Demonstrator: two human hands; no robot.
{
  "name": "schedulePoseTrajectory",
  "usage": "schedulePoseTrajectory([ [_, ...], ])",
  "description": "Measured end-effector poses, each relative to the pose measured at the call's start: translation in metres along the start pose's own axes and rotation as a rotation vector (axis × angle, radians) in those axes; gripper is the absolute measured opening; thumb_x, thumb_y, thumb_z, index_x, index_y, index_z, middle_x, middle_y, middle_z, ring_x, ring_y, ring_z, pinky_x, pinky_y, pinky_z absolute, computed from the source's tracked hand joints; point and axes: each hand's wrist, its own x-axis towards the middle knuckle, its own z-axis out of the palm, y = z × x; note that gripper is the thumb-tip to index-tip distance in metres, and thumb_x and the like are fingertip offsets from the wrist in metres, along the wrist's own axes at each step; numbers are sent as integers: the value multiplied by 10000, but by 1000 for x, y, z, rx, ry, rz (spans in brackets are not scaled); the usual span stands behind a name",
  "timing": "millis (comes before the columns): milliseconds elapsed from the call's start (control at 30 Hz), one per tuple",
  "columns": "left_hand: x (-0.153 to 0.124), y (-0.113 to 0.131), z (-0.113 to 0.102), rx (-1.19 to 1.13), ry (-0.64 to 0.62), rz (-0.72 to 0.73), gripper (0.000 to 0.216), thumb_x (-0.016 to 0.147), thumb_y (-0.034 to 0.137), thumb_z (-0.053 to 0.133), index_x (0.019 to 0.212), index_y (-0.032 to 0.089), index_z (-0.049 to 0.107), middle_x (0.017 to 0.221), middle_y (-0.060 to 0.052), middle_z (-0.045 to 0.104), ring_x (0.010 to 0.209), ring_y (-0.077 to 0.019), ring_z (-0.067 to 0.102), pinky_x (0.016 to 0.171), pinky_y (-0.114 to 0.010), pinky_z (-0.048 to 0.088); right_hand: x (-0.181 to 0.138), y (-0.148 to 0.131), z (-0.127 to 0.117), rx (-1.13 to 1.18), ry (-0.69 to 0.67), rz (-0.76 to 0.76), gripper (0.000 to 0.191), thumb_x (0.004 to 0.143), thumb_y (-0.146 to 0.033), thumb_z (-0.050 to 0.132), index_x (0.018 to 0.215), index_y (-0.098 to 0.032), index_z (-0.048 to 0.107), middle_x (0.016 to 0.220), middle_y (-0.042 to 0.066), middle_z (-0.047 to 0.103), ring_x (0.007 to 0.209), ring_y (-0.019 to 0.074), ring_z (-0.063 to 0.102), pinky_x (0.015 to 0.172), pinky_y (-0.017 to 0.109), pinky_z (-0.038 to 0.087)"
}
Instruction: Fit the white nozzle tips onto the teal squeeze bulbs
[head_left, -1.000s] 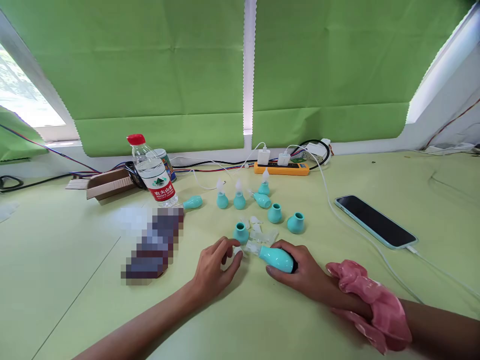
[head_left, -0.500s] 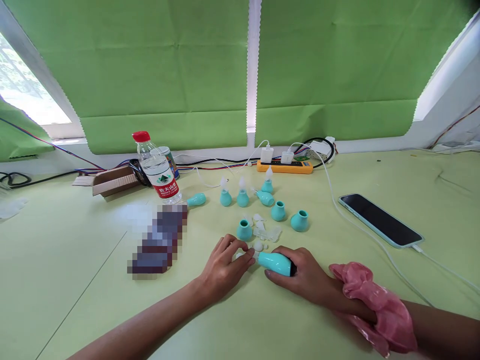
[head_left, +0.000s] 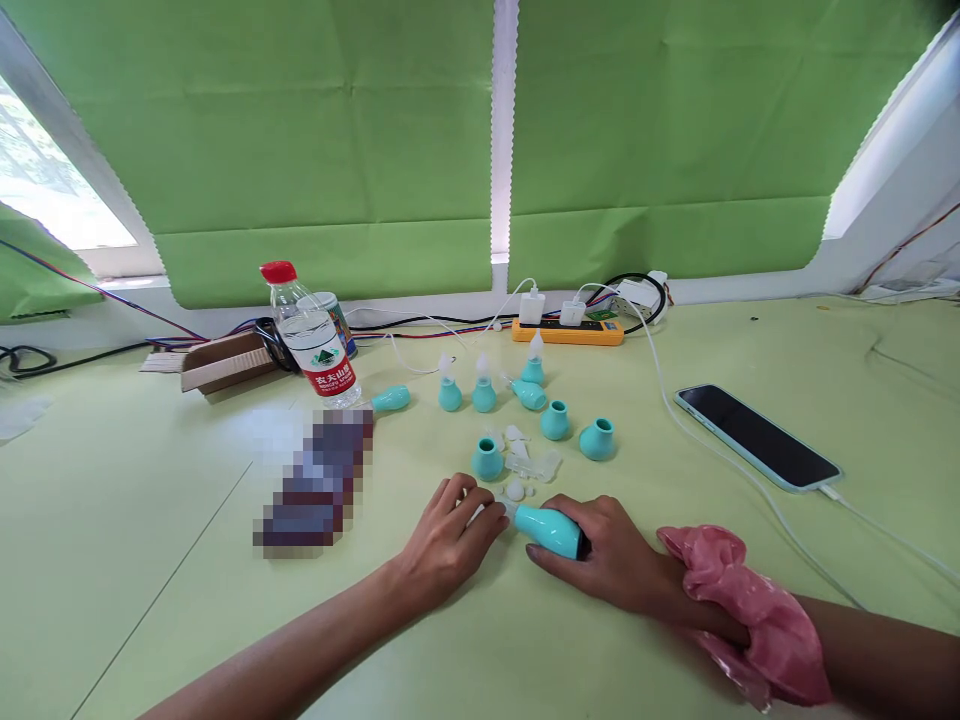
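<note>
My right hand is wrapped round a glossy turquoise bulb-shaped handle with a dark end, lying sideways just over the table. My left hand pinches the translucent tip at the handle's narrow end; the fingers partly hide it. Small whitish pieces lie just beyond the fingertips. Behind them are a clear plastic piece and an open-necked turquoise bulb. Two more open bulbs, one of them a squat bulb, stand to the right. Farther back, several bulbs carry clear pointed tips, such as this tipped bulb.
A water bottle leans at the left behind a blurred dark object. A cardboard box sits beside it. An orange power strip with chargers lies at the back. A phone on a white cable lies right.
The view has shifted very slightly. Both hands stay nearly where they were, the left fingers still at the tip and the right hand still round the handle.
</note>
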Motion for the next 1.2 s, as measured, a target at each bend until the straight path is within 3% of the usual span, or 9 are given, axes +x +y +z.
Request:
schedulePoseTrajectory([
  [167, 1, 0, 1, -43, -42, -33, 55, 768, 82, 503, 807, 113, 527, 749, -69, 564, 720, -160, 402, 595, -301, 410, 0, 0, 1, -19, 10, -7, 270, 730, -433, 491, 754, -169, 537, 555, -7, 557, 482, 124, 487, 503, 235, 339],
  [367, 3, -1, -2, -213, 50, -166, 106, 748, 93, 535, 845, 134, 548, 781, -64, 557, 738, -148, 415, 625, -294, 420, 0, -1, 0, -37, 5, -3, 281, 738, -437, 474, 771, -168, 545, 564, 2, 573, 488, 131, 498, 502, 236, 337],
  [567, 4, -2, -2, -181, 28, -174, 94, 751, 95, 529, 811, 152, 574, 783, -63, 549, 728, -150, 413, 605, -284, 404, 0, 0, 1, -96, -1, -23, 285, 734, -445, 478, 773, -171, 546, 558, 6, 579, 505, 145, 524, 512, 244, 336],
  [833, 9, -2, -18, 152, -208, 33, 138, 759, 30, 454, 797, 120, 552, 825, -77, 557, 850, -221, 408, 663, -362, 349, -2, -1, 4, -195, 40, -92, 311, 738, -441, 469, 802, -152, 562, 556, 16, 588, 515, 167, 533, 524, 274, 322],
  [1000, 13, 0, -22, 171, -228, 74, 151, 774, 35, 431, 812, 112, 555, 821, -78, 553, 834, -216, 420, 658, -359, 322, -2, 0, 6, -211, 74, -121, 282, 727, -424, 495, 791, -157, 560, 553, 13, 588, 505, 166, 530, 511, 275, 312],
  [1200, 13, 13, -19, 274, -208, 154, 240, 760, 6, 374, 595, 111, 513, 688, -67, 525, 814, -214, 446, 646, -370, 270, -4, 0, 7, -232, 57, -174, 285, 744, -416, 472, 799, -153, 567, 576, 39, 596, 517, 184, 533, 503, 288, 311],
])
